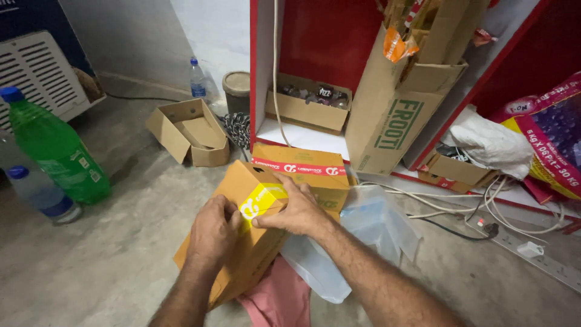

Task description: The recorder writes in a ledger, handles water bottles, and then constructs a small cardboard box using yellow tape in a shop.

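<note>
A pink cloth (279,300) lies nearest, tucked under the tilted brown carton (242,242) on the concrete floor (103,266). The left hand (212,233) grips the carton's upper edge, fingers curled onto the yellow tape (261,201); the right hand (296,209) presses flat on the same strip, thumb pinching its end. Left of them the floor is open up to the green bottle (54,148) — to the right, clear plastic bags (369,224) and white cables (484,206) crowd the shelf edge (387,172).
</note>
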